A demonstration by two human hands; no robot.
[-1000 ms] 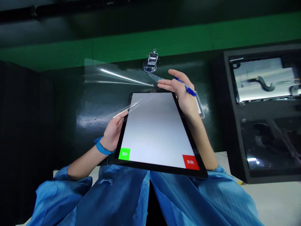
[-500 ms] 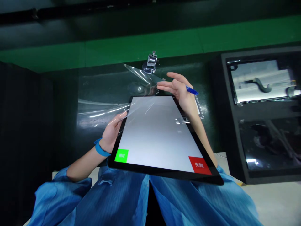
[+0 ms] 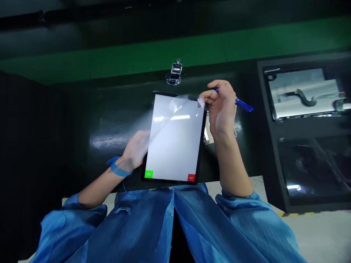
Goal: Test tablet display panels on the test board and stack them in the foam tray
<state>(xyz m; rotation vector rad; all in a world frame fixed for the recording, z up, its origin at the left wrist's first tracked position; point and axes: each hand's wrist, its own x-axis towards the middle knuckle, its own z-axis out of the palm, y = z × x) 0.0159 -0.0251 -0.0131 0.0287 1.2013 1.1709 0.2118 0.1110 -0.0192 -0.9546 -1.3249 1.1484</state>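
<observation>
A black-framed tablet [image 3: 175, 146] with a lit white screen, a green square at its lower left and a red one at its lower right, lies in front of me. My left hand [image 3: 135, 150] grips its left edge, blurred behind a clear plastic film [image 3: 175, 107] that lies over the screen's upper part. My right hand [image 3: 221, 107] is closed at the tablet's top right corner, pinching the film's corner between thumb and fingers. A blue pen [image 3: 241, 105] is tucked in the same hand and sticks out to the right.
A metal tally counter [image 3: 174, 72] sits on the dark green bench behind the tablet. A card or label [image 3: 207, 133] lies under my right hand. At right a black foam tray [image 3: 304, 131] holds a tablet part with a cable. My blue sleeves fill the foreground.
The tablet has moved away from me and now looks smaller. The film, earlier lifted and spread to the left, now lies down over the screen. My right hand went from spread fingers to a pinch.
</observation>
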